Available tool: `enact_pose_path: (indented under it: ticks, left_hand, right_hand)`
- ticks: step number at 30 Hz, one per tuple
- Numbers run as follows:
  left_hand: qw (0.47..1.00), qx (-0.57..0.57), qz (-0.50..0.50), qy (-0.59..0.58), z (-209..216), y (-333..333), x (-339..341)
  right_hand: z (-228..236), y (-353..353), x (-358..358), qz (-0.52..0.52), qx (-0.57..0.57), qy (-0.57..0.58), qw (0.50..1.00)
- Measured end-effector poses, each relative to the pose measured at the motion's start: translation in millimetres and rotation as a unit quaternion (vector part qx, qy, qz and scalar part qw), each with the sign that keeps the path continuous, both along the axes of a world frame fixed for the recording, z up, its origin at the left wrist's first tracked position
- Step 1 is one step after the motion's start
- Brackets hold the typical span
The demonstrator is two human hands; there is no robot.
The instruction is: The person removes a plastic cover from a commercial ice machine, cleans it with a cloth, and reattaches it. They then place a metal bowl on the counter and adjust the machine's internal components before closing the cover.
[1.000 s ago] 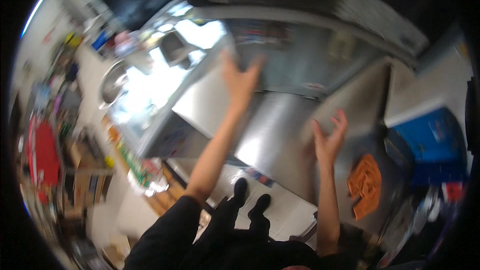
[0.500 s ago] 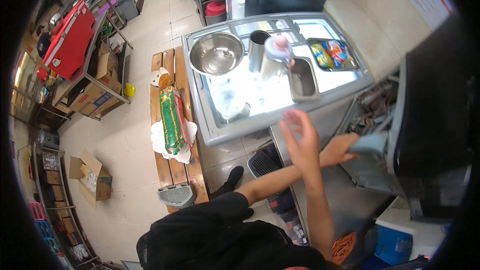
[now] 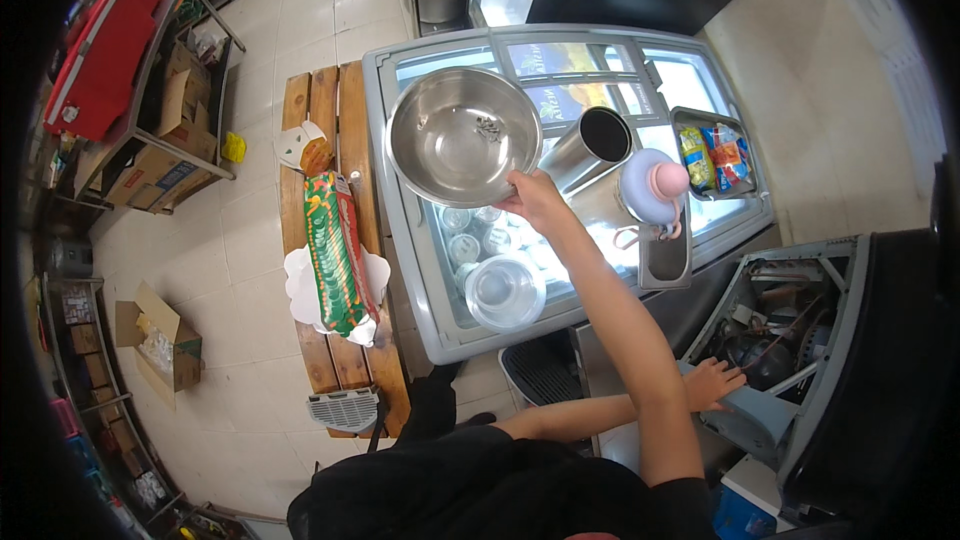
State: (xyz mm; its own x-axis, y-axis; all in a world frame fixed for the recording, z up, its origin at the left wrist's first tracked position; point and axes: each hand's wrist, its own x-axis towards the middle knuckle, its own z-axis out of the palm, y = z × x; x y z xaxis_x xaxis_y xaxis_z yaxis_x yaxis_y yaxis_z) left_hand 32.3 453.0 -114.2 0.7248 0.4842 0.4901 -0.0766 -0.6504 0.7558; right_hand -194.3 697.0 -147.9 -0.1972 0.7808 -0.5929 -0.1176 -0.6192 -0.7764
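Observation:
My right hand [image 3: 533, 198] reaches across the freezer top, its fingers closed on the near rim of a steel bowl [image 3: 450, 165]. Several small metal pieces [image 3: 488, 128] lie inside the bowl. Underneath that arm, my left arm crosses to the right. My left hand [image 3: 712, 385] is hooked over the upper edge of a grey curved panel [image 3: 755, 418], at the freezer's end. Beside the panel is an uncovered compartment [image 3: 775, 340] with a dark round motor unit and thin pipes. A clear plastic tub [image 3: 505, 292] sits near my right forearm.
On the glass-topped freezer [image 3: 440, 335] stand a steel cylinder [image 3: 605, 135], a lilac-lidded jug [image 3: 650, 185], a steel pan [image 3: 668, 262] and a tray of snack packets [image 3: 715, 155]. A wooden bench [image 3: 330, 365] at left carries a green-and-red package [image 3: 340, 260].
My right hand, raised and loosely open before, has moved forward and left and taken the bowl's rim. My left hand remains on the grey panel. The view has shifted, showing more of the compartment.

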Motion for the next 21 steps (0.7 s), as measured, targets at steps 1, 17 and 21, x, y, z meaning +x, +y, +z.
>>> enact_pose_path:
  ticks: [1, 17, 21]
  left_hand:
    - [1.000, 0.000, 0.001, 0.000, 1, 1, -1]
    - [0.999, -0.001, 0.037, 0.024, 16, 0, -9]
    - [0.991, -0.014, 0.102, -0.082, 14, -3, -3]
  right_hand:
    - [3, 1, -3, -0.010, 0.025, -0.006, 1.000]
    - [165, -207, 38, -0.087, 0.075, -0.049, 0.992]
    - [191, -315, 81, -0.180, 0.093, -0.085, 0.976]
